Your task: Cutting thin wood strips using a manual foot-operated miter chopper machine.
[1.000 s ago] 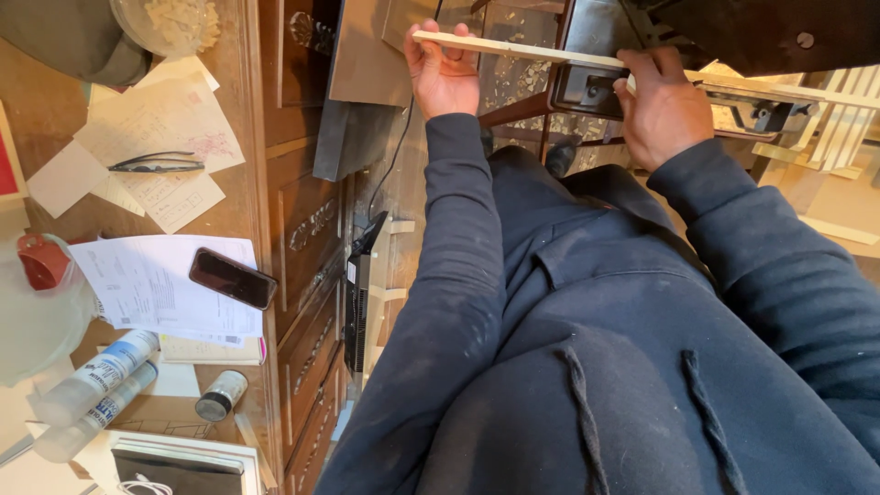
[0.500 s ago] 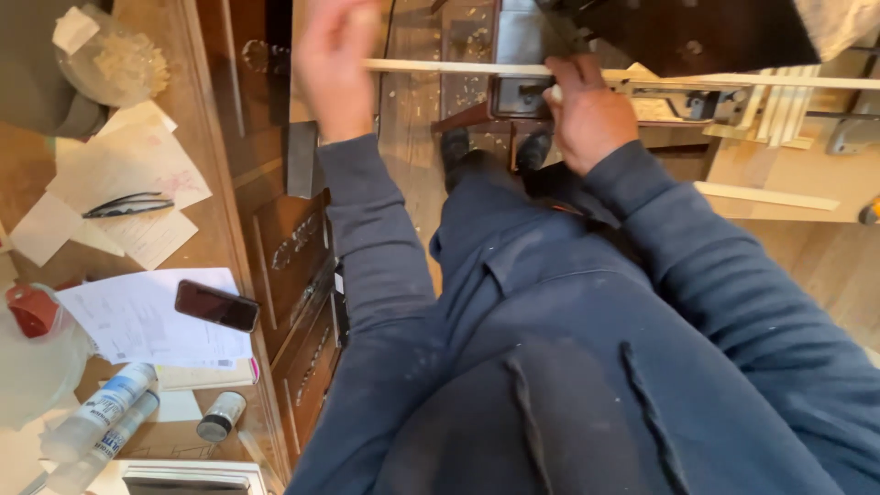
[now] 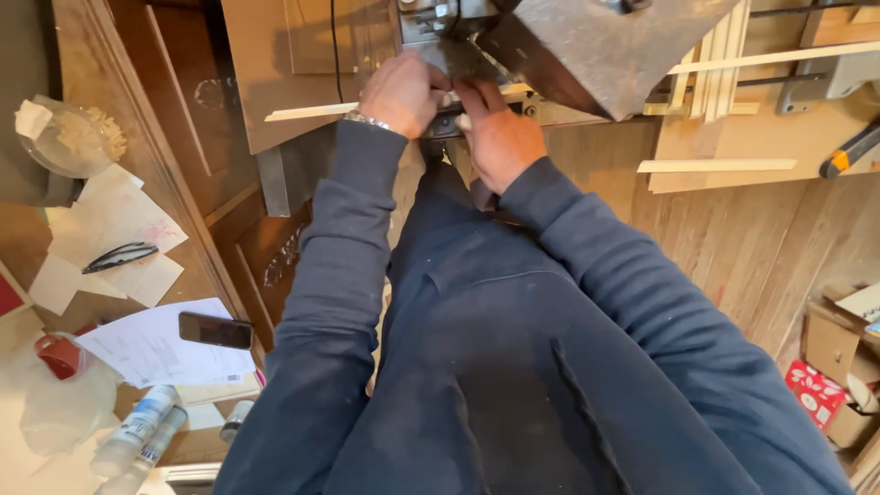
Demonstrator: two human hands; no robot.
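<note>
A thin pale wooden strip (image 3: pixel 307 112) lies across the front of a dark metal machine (image 3: pixel 587 46) at the top of the view. My left hand (image 3: pixel 401 93) is closed over the strip just left of the machine's head. My right hand (image 3: pixel 500 136) is right beside it, fingers reaching onto the same strip where it meets the machine. The two hands almost touch. The strip's free end sticks out to the left, and its part under the hands is hidden. Dark blue sleeves cover both arms.
More wooden strips (image 3: pixel 715 166) and a tool with an orange and black handle (image 3: pixel 848 156) lie on the bench at the right. On the left desk are papers, a phone (image 3: pixel 215 330), glasses (image 3: pixel 119 257), a glass bowl (image 3: pixel 69 137) and bottles (image 3: pixel 137 431). Cardboard boxes (image 3: pixel 830 362) stand lower right.
My hands, spread wide apart along the strip before, have come close together at the machine. The strip now sticks out mostly to the left.
</note>
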